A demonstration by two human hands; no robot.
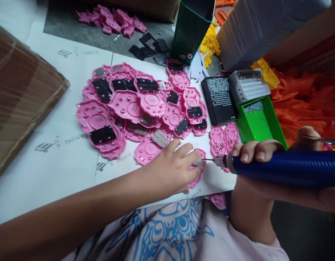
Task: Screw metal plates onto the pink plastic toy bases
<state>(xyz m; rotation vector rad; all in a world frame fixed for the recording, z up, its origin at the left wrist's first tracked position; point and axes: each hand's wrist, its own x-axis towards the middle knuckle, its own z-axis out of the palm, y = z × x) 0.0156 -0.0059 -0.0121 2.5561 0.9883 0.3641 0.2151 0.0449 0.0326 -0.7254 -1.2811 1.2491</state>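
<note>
My left hand rests over a pink plastic shell near the front edge of the table, fingers bent onto it and holding it down. A grey cover plate shows on that shell, partly hidden by the fingers. My right hand is wrapped round a blue electric screwdriver, whose thin bit points left and reaches the plate. A slim metal tool sticks out by the right thumb; its kind is unclear. Just beyond the screwdriver tip lie two more pink shells with small metal parts.
Pink shells with black or grey plates form a pile on the white sheet. A black screw tray and a green tray stand right. Behind are a dark green bin and black plates. A cardboard box stands left.
</note>
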